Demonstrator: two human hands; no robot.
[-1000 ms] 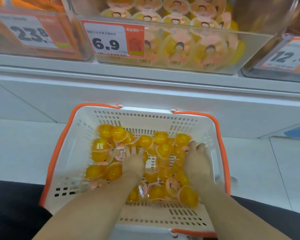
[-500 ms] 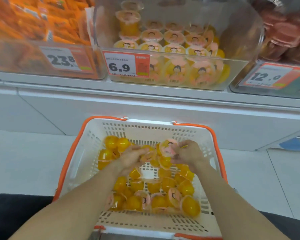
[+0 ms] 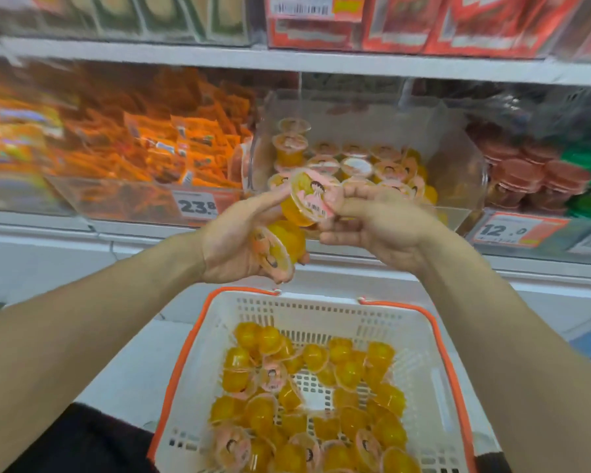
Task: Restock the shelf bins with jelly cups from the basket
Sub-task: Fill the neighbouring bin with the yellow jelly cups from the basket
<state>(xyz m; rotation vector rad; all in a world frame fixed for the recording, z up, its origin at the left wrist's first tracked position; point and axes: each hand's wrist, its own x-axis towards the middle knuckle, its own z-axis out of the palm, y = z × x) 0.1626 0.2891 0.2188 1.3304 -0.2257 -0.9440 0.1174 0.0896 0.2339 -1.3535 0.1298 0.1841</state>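
Nearest the camera, a white slatted basket (image 3: 191,387) with orange rim is seen low in frame, its floor partly covered by loose jelly cups (image 3: 307,414): small clear tubs of yellow-orange jelly, sealed with pink film lids printed with a cartoon face. The cups lie tumbled, some lid-up, some on their sides; bare slats are visible near the middle.

Above the basket, both forearms are raised. The left hand (image 3: 234,244) is curled round one jelly cup lying on its side in the palm (image 3: 277,250), lid turned toward the camera and downward; its extended fingers also touch a second cup. That upper cup (image 3: 309,198) is pinched at its lid edge by the thumb and fingers of the right hand (image 3: 382,227), tilted, lid facing the camera. The two held cups are just beside each other; contact between them cannot be told.

Directly behind the hands, a clear plastic bin (image 3: 458,186) stands on the white shelf (image 3: 82,230), partly filled with matching cups in rows, lids up, with a short stack at its back left. The bin's lower front is hidden by the hands.

To the left, a bin of orange snack packets (image 3: 171,155) is noted, with price tag "23.8" (image 3: 197,207). To the right, dark red cups (image 3: 533,179) and a tag "12.0" (image 3: 507,230). Red boxes (image 3: 423,22) stand on the shelf above; detail there is blurred.
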